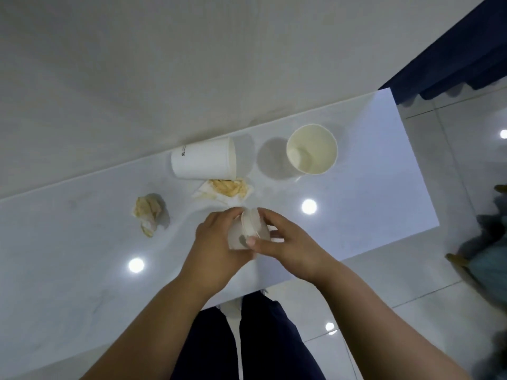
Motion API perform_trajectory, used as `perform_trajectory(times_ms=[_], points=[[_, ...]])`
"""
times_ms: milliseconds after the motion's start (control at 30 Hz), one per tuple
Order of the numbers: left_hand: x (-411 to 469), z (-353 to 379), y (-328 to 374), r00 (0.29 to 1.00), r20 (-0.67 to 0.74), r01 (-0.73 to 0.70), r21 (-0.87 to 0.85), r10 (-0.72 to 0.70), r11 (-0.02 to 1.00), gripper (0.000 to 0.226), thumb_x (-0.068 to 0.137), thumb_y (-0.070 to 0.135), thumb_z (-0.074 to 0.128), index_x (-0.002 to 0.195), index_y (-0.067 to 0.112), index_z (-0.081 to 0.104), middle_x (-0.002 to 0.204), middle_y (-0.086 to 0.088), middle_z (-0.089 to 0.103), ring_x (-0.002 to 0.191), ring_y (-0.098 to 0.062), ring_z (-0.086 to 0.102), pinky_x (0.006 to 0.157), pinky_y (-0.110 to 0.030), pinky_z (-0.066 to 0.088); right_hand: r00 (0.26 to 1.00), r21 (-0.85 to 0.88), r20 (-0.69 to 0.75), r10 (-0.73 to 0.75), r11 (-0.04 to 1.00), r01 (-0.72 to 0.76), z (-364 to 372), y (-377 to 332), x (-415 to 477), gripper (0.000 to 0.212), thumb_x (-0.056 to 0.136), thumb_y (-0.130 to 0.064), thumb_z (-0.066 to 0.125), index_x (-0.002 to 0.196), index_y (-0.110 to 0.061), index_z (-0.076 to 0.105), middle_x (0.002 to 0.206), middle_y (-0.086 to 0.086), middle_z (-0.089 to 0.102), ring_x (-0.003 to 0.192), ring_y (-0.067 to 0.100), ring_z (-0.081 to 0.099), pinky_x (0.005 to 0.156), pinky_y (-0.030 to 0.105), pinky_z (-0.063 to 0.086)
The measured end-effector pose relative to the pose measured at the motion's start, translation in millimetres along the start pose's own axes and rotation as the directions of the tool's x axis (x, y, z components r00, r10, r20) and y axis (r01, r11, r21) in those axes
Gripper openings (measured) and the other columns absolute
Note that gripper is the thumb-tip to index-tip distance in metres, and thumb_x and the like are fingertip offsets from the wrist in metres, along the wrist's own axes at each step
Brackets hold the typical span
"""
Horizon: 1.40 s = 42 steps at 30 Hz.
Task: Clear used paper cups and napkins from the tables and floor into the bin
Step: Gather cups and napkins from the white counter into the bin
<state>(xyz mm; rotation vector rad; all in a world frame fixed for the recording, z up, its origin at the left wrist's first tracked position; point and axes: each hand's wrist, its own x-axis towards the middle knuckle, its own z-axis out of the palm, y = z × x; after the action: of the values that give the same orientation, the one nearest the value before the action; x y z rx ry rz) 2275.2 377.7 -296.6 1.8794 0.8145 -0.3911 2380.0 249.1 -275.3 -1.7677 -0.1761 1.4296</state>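
Observation:
Both hands hold a white paper cup just above the white table. My left hand wraps its left side and my right hand grips its right side, thumb on the wall. Another white paper cup lies tipped on its side near the wall. A third paper cup stands upright to the right, empty inside. A stained napkin lies flat under the tipped cup's mouth. A crumpled stained napkin rests further left.
A pale wall runs along the table's far edge. The table's right end stops over a tiled floor. Dark blue fabric hangs at the upper right, and a blurred dark object sits at the right edge.

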Motion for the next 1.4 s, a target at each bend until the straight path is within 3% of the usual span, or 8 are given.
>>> perform_trajectory(times_ms=[100, 167, 267, 367, 633, 967, 1233, 1400], points=[[-5, -18, -18, 1.0, -0.025, 0.011, -0.062, -0.012, 0.998, 0.083, 0.069, 0.031, 0.081, 0.136, 0.045, 0.035, 0.129, 0.005, 0.045, 0.121, -0.018, 0.042, 0.103, -0.042, 0.04, 0.999, 0.047, 0.04, 0.035, 0.998, -0.037, 15, -8, 13, 0.063, 0.08, -0.051, 0.064, 0.137, -0.032, 0.046, 0.133, -0.013, 0.053, 0.117, 0.011, 0.053, 0.092, 0.025, 0.042], [-9, -30, -29, 0.998, -0.055, 0.004, -0.066, -0.008, 0.998, 0.081, 0.071, 0.029, 0.08, 0.136, 0.048, 0.035, 0.128, 0.005, 0.044, 0.121, -0.016, 0.042, 0.103, -0.039, 0.039, 0.995, 0.021, -0.086, 0.056, 0.998, -0.054, 24, -12, 26, 0.058, 0.086, -0.049, 0.059, 0.137, -0.026, 0.046, 0.134, -0.007, 0.052, 0.117, 0.012, 0.052, 0.096, 0.03, 0.042], [-14, -50, -47, 0.993, -0.113, 0.021, -0.068, -0.029, 0.997, 0.075, 0.07, 0.027, 0.08, 0.129, 0.05, 0.039, 0.129, 0.006, 0.044, 0.118, -0.015, 0.044, 0.1, -0.035, 0.04, 0.916, -0.294, -0.392, -0.083, 0.955, -0.039, 35, -11, 48, 0.051, 0.086, -0.045, 0.06, 0.13, -0.02, 0.049, 0.129, -0.001, 0.053, 0.115, 0.018, 0.051, 0.096, 0.031, 0.041], [-22, -69, -65, 0.984, -0.166, 0.046, -0.113, -0.065, 0.993, 0.072, 0.069, 0.026, 0.081, 0.126, 0.048, 0.041, 0.123, 0.006, 0.043, 0.114, -0.017, 0.046, 0.096, -0.035, 0.042, 0.851, -0.57, -0.478, -0.218, 0.814, -0.112, 49, -8, 67, 0.053, 0.087, -0.037, 0.061, 0.132, -0.016, 0.044, 0.133, 0.008, 0.044, 0.12, 0.027, 0.042, 0.096, 0.034, 0.038], [-37, -107, -100, 0.954, -0.287, 0.026, -0.211, -0.087, 0.977, 0.073, 0.067, 0.024, 0.083, 0.125, 0.039, 0.041, 0.123, 0.002, 0.048, 0.106, -0.018, 0.052, 0.082, -0.028, 0.044, 0.865, -0.827, -0.416, -0.282, 0.512, -0.231, 86, 6, 95, 0.044, 0.093, -0.032, 0.052, 0.134, -0.019, 0.04, 0.123, 0.01, 0.046, 0.109, 0.03, 0.045, 0.081, 0.036, 0.041], [-46, -149, -132, 0.917, -0.364, 0.064, -0.268, -0.163, 0.961, 0.074, 0.067, 0.022, 0.083, 0.125, 0.038, 0.04, 0.123, 0.0, 0.048, 0.105, -0.019, 0.052, 0.085, -0.034, 0.048, 0.819, -0.862, -0.29, -0.495, 0.508, 0.001, 150, -25, 99, 0.032, 0.069, -0.033, 0.075, 0.084, -0.006, 0.064, 0.115, 0.019, 0.055, 0.099, 0.043, 0.05, 0.075, 0.043, 0.047], [-47, -172, -153, 0.896, -0.402, 0.096, -0.237, -0.188, 0.967, 0.078, 0.066, 0.025, 0.084, 0.129, 0.035, 0.039, 0.124, -0.001, 0.049, 0.103, -0.019, 0.053, 0.086, -0.037, 0.05, 0.946, -0.909, -0.09, -0.31, 0.414, 0.049, 204, -57, 131, 0.094, 0.076, -0.055, 0.065, 0.143, -0.012, 0.016, 0.156, 0.011, 0.003, 0.141, 0.035, 0.011, 0.111, 0.045, 0.022], [-48, -177, -160, 0.894, -0.403, 0.109, -0.233, -0.198, 0.966, 0.077, 0.066, 0.026, 0.084, 0.128, 0.037, 0.039, 0.124, -0.001, 0.049, 0.103, -0.019, 0.053, 0.085, -0.037, 0.05, 0.96, -0.939, 0.134, -0.247, 0.277, 0.203, 210, -47, 144, 0.081, 0.085, -0.053, 0.054, 0.149, -0.027, 0.011, 0.159, 0.001, -0.01, 0.145, 0.036, -0.008, 0.117, 0.047, 0.008]])
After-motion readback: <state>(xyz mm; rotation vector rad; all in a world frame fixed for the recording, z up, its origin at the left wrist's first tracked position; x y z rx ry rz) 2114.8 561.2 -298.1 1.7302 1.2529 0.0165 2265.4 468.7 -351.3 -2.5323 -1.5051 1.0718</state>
